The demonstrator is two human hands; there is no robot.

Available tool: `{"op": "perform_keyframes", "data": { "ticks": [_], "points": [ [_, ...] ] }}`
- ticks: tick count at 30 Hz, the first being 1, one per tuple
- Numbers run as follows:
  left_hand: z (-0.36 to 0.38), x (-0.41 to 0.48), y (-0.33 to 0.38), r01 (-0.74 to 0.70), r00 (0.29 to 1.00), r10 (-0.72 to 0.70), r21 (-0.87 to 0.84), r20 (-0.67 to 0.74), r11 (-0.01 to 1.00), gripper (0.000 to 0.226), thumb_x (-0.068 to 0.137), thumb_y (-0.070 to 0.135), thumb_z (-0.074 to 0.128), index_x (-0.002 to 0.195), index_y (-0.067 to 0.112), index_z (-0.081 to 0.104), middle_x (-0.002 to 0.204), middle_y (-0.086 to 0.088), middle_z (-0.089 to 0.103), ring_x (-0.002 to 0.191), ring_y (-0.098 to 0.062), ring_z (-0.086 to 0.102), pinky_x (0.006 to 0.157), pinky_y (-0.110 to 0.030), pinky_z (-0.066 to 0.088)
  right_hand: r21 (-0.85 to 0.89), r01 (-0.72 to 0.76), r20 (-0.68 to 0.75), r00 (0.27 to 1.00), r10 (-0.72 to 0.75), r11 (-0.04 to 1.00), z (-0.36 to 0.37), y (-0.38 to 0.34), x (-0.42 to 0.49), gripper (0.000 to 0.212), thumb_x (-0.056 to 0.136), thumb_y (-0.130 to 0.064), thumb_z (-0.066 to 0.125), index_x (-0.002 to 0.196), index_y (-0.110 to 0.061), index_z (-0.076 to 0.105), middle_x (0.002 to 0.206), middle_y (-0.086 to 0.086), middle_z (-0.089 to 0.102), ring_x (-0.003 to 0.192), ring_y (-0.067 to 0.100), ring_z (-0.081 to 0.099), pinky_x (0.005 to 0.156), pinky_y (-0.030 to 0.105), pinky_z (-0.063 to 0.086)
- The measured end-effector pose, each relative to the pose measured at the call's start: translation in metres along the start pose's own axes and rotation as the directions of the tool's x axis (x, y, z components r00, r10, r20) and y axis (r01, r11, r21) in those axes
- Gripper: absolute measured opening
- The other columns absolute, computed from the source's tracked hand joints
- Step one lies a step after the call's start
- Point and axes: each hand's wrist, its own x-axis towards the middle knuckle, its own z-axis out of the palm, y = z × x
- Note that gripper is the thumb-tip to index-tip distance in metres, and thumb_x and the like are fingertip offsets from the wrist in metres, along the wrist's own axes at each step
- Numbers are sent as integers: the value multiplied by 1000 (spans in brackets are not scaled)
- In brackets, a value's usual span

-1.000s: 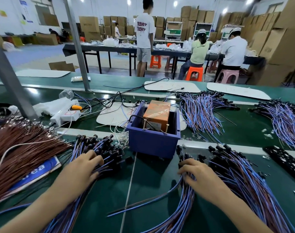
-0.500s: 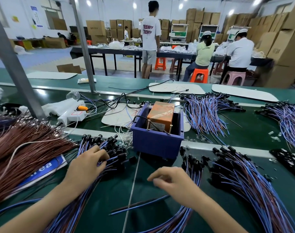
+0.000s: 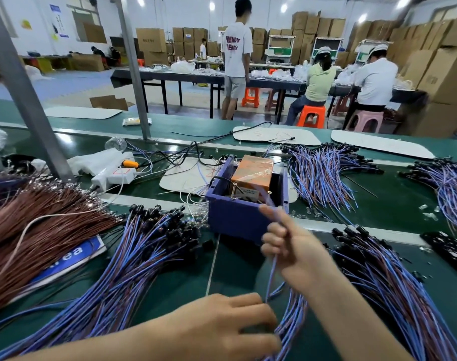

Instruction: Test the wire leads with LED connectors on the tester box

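A single thin blue-and-red wire lead (image 3: pixel 272 272) ran through the curled fingers (image 3: pixel 274 229) of the right hand (image 3: pixel 292 246), which was raised just in front of the one blue plastic bin (image 3: pixel 235 220) holding the one orange tester box (image 3: pixel 253 173). The lead's upper end was blurred near the bin's rim, and its lower end hung toward the left hand (image 3: pixel 222 327). The right fingers were closed around the lead, pinching it. The left hand lay low on the green bench (image 3: pixel 175 282), its fingers bent down over a bunch of similar leads (image 3: pixel 290 321) and touching them; whether they gripped any could not be told. Four spread heaps of blue-and-red leads with black connectors lay around: near left (image 3: pixel 133 256), near right (image 3: pixel 378 277), and two beyond (image 3: pixel 321 173) (image 3: pixel 451 183). One heap of brown wires (image 3: pixel 39 230) lay at far left
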Motion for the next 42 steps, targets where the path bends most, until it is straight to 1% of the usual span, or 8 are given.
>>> {"op": "perform_keyframes", "data": {
  "ticks": [3,6,10,17,23,27,32,42],
  "points": [
    [15,-6,-13,57,998,-57,-4,34,998,17,95,10,50,102,14,65,115,-6,59,105,-20,56,82,-23,49,-103,266,3,964,-267,959,2,-33,-17,27,84,-29,53,92,-8,68,46,-7,34,34,4,29,33,15,26],
    [27,6,-23,251,968,-249,-170,36,953,43,90,5,49,132,13,54,143,-9,42,140,-17,29,112,-12,17,-147,493,60,870,-490,858,10,-69,-32,21,83,-22,55,91,-11,71,54,-5,47,46,7,39,46,18,35],
    [37,19,-28,378,905,-420,-338,-60,862,47,94,14,51,139,28,46,145,12,35,140,4,16,110,-5,8,-121,662,190,747,-637,740,12,-81,-31,18,83,-12,56,75,-15,72,61,-2,54,55,10,46,55,20,39],
    [12,40,-34,348,654,-651,-611,-386,711,41,89,11,63,125,30,56,114,12,62,99,-3,60,84,-13,45,-564,454,213,887,-409,690,-34,6,-5,27,78,-20,51,57,-16,66,57,1,49,55,13,39,59,32,27],
    [7,52,-45,230,508,-842,-915,-179,333,16,89,4,60,93,17,69,75,2,72,54,-3,55,56,-14,45,-688,386,291,922,-254,615,-43,40,-4,26,83,-26,58,65,-11,69,61,3,58,55,9,47,55,17,37],
    [15,49,-54,307,538,-841,-916,-58,260,16,88,-2,61,79,9,67,56,4,64,50,-6,56,53,-16,46,-595,361,211,932,-294,718,-34,34,0,25,77,-12,58,96,-19,72,82,-1,71,76,12,65,73,24,53],
    [22,48,-55,372,500,-865,-912,42,171,15,89,0,61,77,5,69,64,-3,67,53,-10,61,53,-18,49,-605,459,84,849,-521,651,-18,30,6,24,89,-8,64,72,-21,75,62,-8,67,57,-1,57,57,12,46],
    [23,46,-62,411,476,-868,-909,144,74,15,91,2,58,78,2,67,63,-6,66,56,-16,64,55,-21,51,-544,361,-90,872,-480,758,-12,37,20,18,92,-7,60,77,-14,64,57,-4,65,48,4,50,45,14,40]
  ]
}}
